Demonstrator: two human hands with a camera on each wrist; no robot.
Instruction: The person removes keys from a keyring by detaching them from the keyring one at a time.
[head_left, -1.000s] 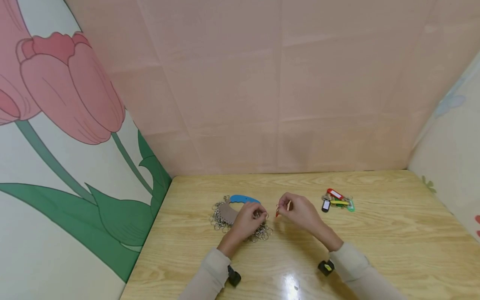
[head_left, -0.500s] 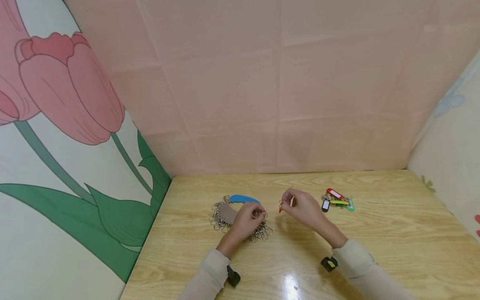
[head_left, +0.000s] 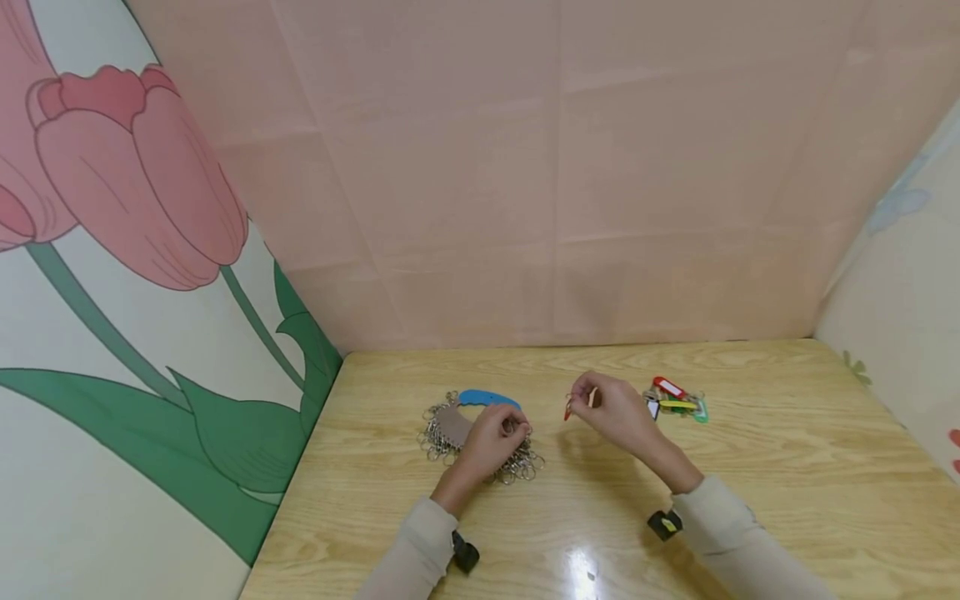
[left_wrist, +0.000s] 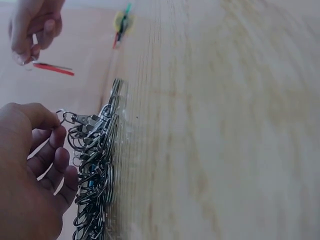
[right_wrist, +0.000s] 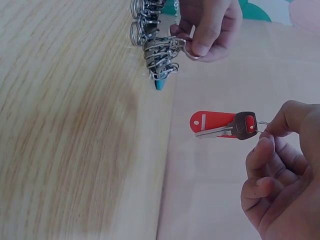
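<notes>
My left hand [head_left: 495, 437] pinches a metal split ring [right_wrist: 191, 56] between thumb and forefinger, at the right end of a brown, curved key holder [head_left: 453, 426] with a blue handle [head_left: 487, 397]. That ring links to the cluster of metal clips and rings [left_wrist: 95, 165] along the holder's edge. My right hand [head_left: 615, 417], raised above the table, pinches the small ring of a key [right_wrist: 244, 126] with a dark head. A red key tag [right_wrist: 212, 119] hangs on the same ring. The key and tag stay apart from the holder.
A small pile of tagged keys lies to the right behind my right hand, with a red tag [head_left: 668, 387], a yellow tag [head_left: 678, 405] and a green tag [head_left: 701, 411]. A pink cloth wall [head_left: 555, 208] rises along the wooden table's [head_left: 787, 442] back edge.
My right hand has moved right and slightly up and away from the left hand, carrying the key and red tag. The left hand has hardly shifted and still pinches the ring.
</notes>
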